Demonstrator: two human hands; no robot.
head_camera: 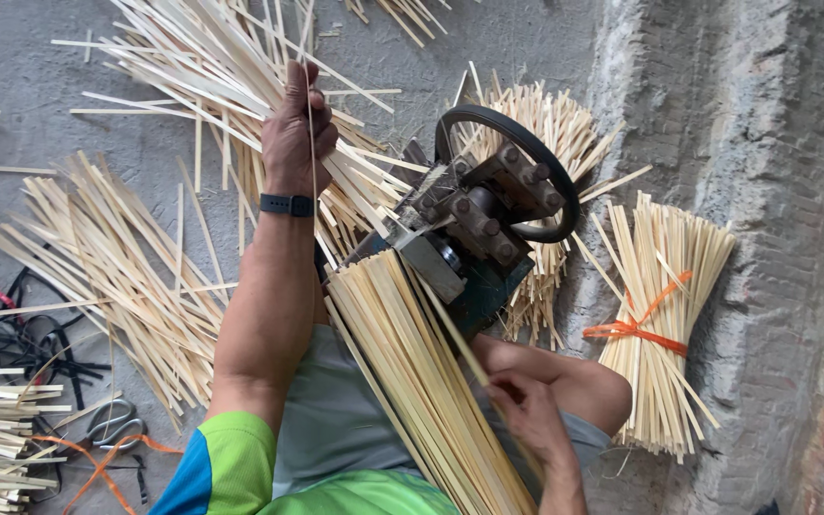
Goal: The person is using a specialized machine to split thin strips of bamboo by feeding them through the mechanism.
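Left grip [298, 133] on strips [212, 67], orange-tied bundle [660, 324] beside

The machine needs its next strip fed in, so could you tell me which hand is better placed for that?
Probably the right hand: it rests on the bundle of strips leading into the machine. The left hand is stretched away, gripping loose strips on the floor.

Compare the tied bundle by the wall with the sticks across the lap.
The tied bundle is bound with orange string and leans untouched against the wall; the lap sticks are loose, held by the right hand, pointing into the machine. Both are pale split strips.
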